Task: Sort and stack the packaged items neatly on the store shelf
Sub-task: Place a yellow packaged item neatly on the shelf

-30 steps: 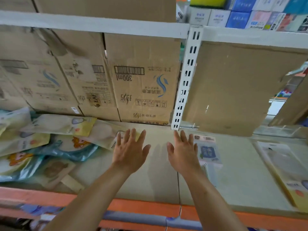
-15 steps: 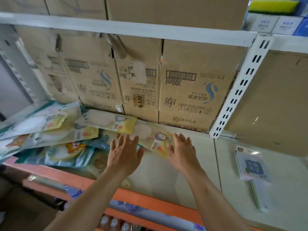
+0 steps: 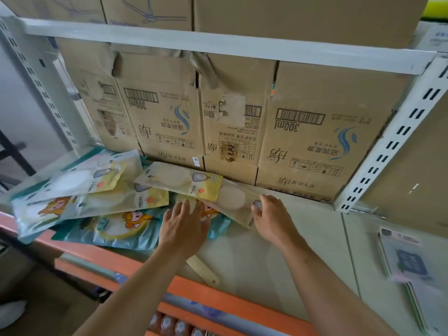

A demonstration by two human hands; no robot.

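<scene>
Both hands out over the shelf (image 3: 303, 241) now. Left hand (image 3: 183, 229) flat, fingers spread, palm down on the loose pile of packets (image 3: 116, 209) at the pile's right edge, covering a blue pkt w/ an orange cartoon print (image 3: 126, 229). Right hand (image 3: 271, 218) also open, fingers fanned, tips resting on the right end of a yellow-beige pkt (image 3: 232, 197) that sticks out of the pile toward the right; not pinching, just pressing on top. Pile sits on the left part of the shelf, pkts overlapping at all angles, some hanging over the near orange shelf edge (image 3: 218, 301). Another yellow pkt (image 3: 179, 180) lies across the far side of the pile, touching the foot of the cardboard boxes (image 3: 315, 132) lined along the back, print upside down, "300ml" readable. Far right, near side: a thin stack of flat carded items (image 3: 407, 260), well apart from both hands. A pale flat strip (image 3: 202, 267) pokes out just below the left wrist
</scene>
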